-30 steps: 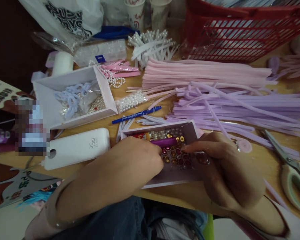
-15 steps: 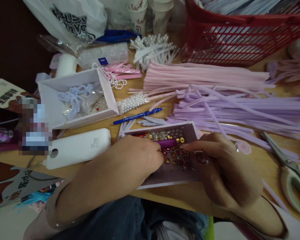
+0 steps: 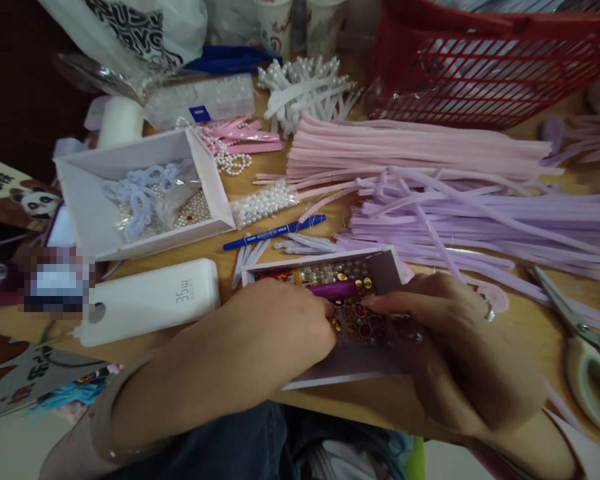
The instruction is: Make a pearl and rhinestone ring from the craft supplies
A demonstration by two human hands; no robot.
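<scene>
A small white box [image 3: 395, 262] stands near the table's front edge. In it lie dark red and amber gem beads [image 3: 363, 323], several gold round beads [image 3: 368, 283], clear beads and a purple strip-like piece [image 3: 336, 289]. My left hand [image 3: 290, 327] reaches over the box's left side, fingers curled closed beside the gems; its fingertips are hidden. From the right, my right hand [image 3: 465, 347] dips in with its index finger stretched out towards the gems. A dark red glossy spot shows near its thumb; I cannot tell whether it is a nail or a gem.
Behind lie a blue pen [image 3: 275, 232], a bag of pearls [image 3: 265, 203], pink pipe cleaners [image 3: 415, 150] and purple ones [image 3: 480, 220]. Scissors [image 3: 583, 330] lie right. A white power bank [image 3: 150, 300] and another white box [image 3: 140, 250] are left; a red basket [image 3: 480, 80] stands behind.
The view has shifted slightly. My left hand has moved a little right over the gems, and my right hand has stretched its index finger slightly lower into the box.
</scene>
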